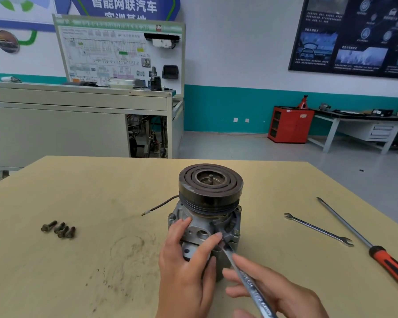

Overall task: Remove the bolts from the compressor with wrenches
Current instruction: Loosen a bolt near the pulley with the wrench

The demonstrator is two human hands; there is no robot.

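A grey metal compressor (207, 223) with a dark round pulley (210, 182) on top stands upright on the tan table (78, 191). My left hand (186, 267) lies against its near side, fingers spread over the housing, the index fingertip beside the wrench head. My right hand (274, 292) grips a silver wrench (246, 278) by its shaft; the wrench head sits low on the compressor's front right, at a bolt I cannot see clearly. Bolts (236, 232) stand on the housing's right corner. Several removed bolts (59, 229) lie on the table to the left.
A second silver open-ended wrench (318, 229) and a long screwdriver with a red and black handle (363, 244) lie to the right. A thin brown wire (161, 204) trails left from the compressor. A workbench, a red cabinet (290, 125) and wall boards stand behind.
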